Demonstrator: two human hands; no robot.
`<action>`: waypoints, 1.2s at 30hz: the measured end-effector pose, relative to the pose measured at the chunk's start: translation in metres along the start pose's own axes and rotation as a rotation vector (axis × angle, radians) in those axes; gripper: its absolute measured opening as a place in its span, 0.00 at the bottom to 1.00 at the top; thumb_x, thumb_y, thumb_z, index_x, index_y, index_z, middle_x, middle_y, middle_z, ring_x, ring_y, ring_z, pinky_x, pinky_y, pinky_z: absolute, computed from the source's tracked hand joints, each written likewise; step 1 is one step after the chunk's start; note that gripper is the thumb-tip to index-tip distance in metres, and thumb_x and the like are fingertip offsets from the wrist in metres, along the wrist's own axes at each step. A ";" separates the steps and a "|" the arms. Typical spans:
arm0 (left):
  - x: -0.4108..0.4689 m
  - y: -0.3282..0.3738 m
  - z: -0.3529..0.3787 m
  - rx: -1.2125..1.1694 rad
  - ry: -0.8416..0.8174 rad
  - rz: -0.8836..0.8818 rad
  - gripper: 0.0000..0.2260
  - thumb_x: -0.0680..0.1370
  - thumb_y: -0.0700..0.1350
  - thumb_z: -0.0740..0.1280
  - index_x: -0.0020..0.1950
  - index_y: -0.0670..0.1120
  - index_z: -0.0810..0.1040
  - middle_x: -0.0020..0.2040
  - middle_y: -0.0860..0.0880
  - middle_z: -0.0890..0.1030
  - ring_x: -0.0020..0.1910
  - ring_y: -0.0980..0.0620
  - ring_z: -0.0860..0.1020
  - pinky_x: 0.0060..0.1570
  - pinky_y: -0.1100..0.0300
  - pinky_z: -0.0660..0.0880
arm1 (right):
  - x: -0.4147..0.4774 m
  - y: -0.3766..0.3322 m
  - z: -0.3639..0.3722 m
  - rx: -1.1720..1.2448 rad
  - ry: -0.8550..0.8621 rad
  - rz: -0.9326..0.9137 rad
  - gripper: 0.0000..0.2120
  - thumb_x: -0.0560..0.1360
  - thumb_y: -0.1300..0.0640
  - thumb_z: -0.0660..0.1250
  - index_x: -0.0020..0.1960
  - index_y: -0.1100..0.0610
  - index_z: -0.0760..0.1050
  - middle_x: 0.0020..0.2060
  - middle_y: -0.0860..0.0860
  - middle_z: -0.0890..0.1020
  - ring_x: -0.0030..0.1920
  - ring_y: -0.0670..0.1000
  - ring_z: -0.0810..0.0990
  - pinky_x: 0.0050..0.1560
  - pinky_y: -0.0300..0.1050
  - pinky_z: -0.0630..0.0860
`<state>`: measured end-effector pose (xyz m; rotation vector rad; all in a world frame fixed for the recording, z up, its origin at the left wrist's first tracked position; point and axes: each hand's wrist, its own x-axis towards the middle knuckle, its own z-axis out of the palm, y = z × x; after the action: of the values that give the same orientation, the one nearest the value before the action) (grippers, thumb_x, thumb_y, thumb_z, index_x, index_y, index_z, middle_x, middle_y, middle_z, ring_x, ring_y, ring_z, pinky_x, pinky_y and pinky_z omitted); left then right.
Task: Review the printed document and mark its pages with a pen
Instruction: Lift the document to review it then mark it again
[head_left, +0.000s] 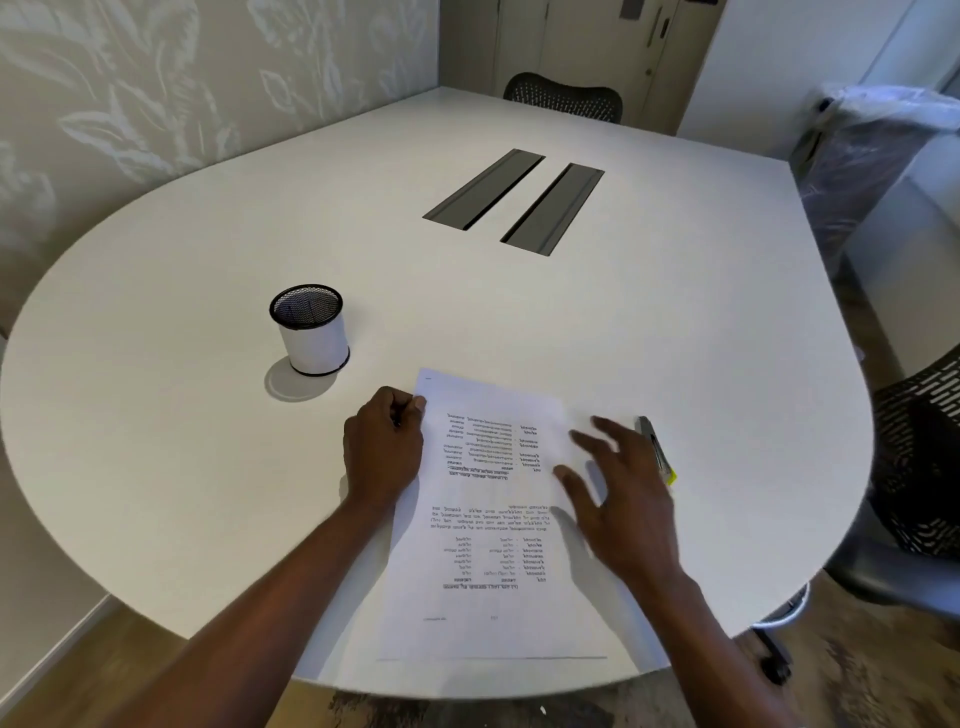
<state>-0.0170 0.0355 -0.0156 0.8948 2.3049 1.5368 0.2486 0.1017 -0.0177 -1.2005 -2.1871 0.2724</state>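
A printed document (488, 519) lies on the white table (519, 322) near its front edge, with its text upside down to me. My left hand (384, 447) rests at the sheet's left edge, fingers curled and pinching the paper near the top left corner. My right hand (618, 499) hovers over the document's right side with fingers spread and nothing in it. A pen or highlighter with a yellow end (655, 451) lies on the table just right of that hand, partly hidden by it.
A white pen cup with a black mesh rim (311, 330) stands left of the document. Two dark cable slots (514, 200) sit in the table's middle. One mesh chair (563, 96) stands at the far side, another chair (914, 467) at the right.
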 end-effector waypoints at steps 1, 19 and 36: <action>0.004 0.003 0.000 0.017 -0.004 0.003 0.11 0.84 0.47 0.70 0.46 0.42 0.81 0.35 0.50 0.81 0.40 0.44 0.79 0.41 0.55 0.68 | -0.002 -0.007 0.002 0.022 -0.040 -0.030 0.21 0.78 0.47 0.77 0.70 0.50 0.82 0.74 0.50 0.77 0.71 0.52 0.78 0.64 0.48 0.79; 0.016 0.001 0.001 0.598 -0.437 0.409 0.41 0.80 0.62 0.71 0.83 0.39 0.63 0.81 0.40 0.70 0.78 0.38 0.69 0.71 0.43 0.72 | 0.016 -0.014 0.036 -0.033 -0.258 0.057 0.25 0.83 0.44 0.71 0.76 0.54 0.78 0.81 0.54 0.72 0.83 0.56 0.66 0.80 0.54 0.67; 0.011 -0.033 -0.002 0.746 -0.597 0.603 0.52 0.77 0.78 0.46 0.88 0.39 0.51 0.89 0.43 0.46 0.89 0.48 0.45 0.87 0.51 0.44 | 0.021 -0.012 0.041 -0.071 -0.323 0.048 0.29 0.86 0.40 0.62 0.82 0.51 0.69 0.86 0.50 0.62 0.87 0.51 0.55 0.83 0.51 0.62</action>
<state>-0.0387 0.0320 -0.0422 2.0306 2.2067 0.3365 0.2074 0.1166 -0.0360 -1.3248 -2.4630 0.4385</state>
